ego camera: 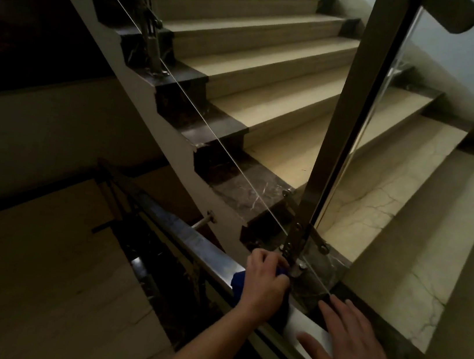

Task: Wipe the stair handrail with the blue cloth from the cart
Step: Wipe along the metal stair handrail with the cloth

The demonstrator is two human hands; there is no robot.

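Observation:
A dark, glossy handrail (pixel 191 235) runs from the middle left down toward the bottom right. My left hand (pixel 264 286) is closed around a blue cloth (pixel 239 281) and presses it on the rail, right beside the base of a steel post (pixel 349 128). Only a corner of the cloth shows past my fingers. My right hand (pixel 357 354) lies flat with fingers spread on the pale top of the rail, just to the right of the left hand, holding nothing.
Beige stone steps (pixel 272 93) with dark marble edges climb ahead. A glass panel (pixel 364 154) stands beside the steel post. A second steel post (pixel 151 21) rises at the upper left. Below the rail, a lower flight (pixel 48 274) drops away in shadow.

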